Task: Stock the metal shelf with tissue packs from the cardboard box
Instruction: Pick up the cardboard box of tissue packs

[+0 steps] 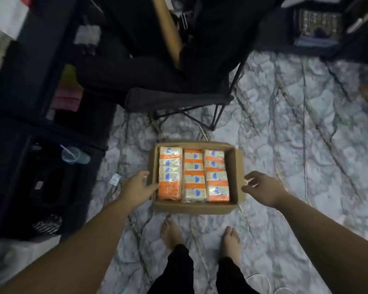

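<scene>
Reaching down with both arms, a person stands barefoot over a cardboard box (194, 206) on the floor (285, 145). The box sits open just in front of the two feet (171, 234). Inside it lie tissue packs (193, 175) in three neat rows, filling most of the box (a narrow gap shows along its right side). The packs are orange and white with small blue marks.

The left hand (137, 190) is at the left wall of the box. Its fingers are spread and fairly straight, and its thumb reaches over the rim toward the nearest orange pack. Its grip is open and holds nothing.

The right hand (260, 187) is just beside the right wall of the box. Its fingers are loosely bent, and its grip is open too, with nothing in it. Whether it touches the cardboard cannot be told.

Beyond the box stands a dark folding chair (179, 96). On the left is a dark metal shelf (40, 60), and a clear plastic cup (73, 155) with a straw sits on a low part of it. The floor has a grey marble pattern.
</scene>
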### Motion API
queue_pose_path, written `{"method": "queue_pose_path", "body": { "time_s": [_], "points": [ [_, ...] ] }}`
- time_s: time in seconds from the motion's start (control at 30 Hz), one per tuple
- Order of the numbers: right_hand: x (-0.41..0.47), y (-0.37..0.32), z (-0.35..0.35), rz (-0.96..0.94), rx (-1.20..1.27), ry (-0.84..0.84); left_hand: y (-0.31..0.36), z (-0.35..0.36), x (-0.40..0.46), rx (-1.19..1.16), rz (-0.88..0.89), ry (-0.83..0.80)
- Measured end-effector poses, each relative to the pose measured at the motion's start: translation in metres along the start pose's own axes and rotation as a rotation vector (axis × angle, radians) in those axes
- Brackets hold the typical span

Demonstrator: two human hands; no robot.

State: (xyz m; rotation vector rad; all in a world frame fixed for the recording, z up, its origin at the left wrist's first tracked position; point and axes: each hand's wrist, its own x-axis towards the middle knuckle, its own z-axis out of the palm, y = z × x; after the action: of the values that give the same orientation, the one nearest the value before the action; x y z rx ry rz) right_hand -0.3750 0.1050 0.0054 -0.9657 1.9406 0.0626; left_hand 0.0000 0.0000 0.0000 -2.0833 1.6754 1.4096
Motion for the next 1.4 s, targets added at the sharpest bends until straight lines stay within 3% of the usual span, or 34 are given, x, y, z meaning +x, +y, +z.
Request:
{"method": "queue_pose_path", "body": {
  "time_s": [0.33, 0.6, 1.03, 1.23, 1.4],
  "points": [
    [0.147, 0.037, 0.090, 0.194, 0.258, 0.279, -0.061, 0.070, 0.145, -0.040, -0.063, 0.095],
    [0.183, 0.057, 0.136, 0.199, 0.289, 0.311, -0.102, 0.107, 0.198, -0.052, -0.041, 0.181],
    [0.187, 0.064, 0.140, 0.139, 0.230, 0.351, -0.123, 0.103, 0.199, -0.143, 0.070, 0.172],
    [0.155, 0.050, 0.133, 0.048, 0.129, 0.296, -0.147, 0.093, 0.147, -0.187, 0.052, 0.198],
    [0.126, 0.020, 0.131, -0.054, -0.006, 0.227, -0.209, 0.089, 0.091, -0.275, 0.007, 0.266]
  ]
}}
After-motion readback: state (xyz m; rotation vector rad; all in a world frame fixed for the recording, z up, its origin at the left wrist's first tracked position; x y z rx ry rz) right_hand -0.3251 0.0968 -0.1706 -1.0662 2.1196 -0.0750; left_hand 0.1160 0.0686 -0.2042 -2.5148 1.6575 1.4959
